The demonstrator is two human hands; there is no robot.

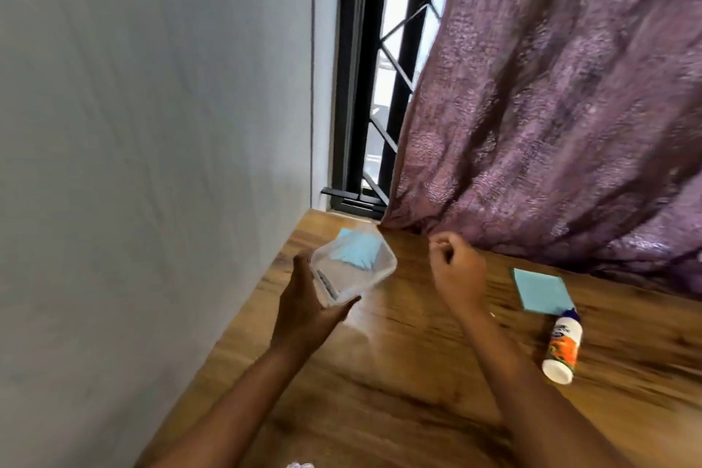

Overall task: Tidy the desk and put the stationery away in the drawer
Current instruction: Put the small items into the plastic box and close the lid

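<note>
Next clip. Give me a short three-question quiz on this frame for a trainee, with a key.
1. True or false: the white glue bottle with the orange label stands upright on the brown wooden desk.
2. The clear plastic container: A) rests on the desk; B) is held in the left hand; C) lies in a drawer.
3. Fill in: the flat square paper pad beside the bottle is ___.
Key: 1 false, it lies on its side; 2 B; 3 light blue.
</note>
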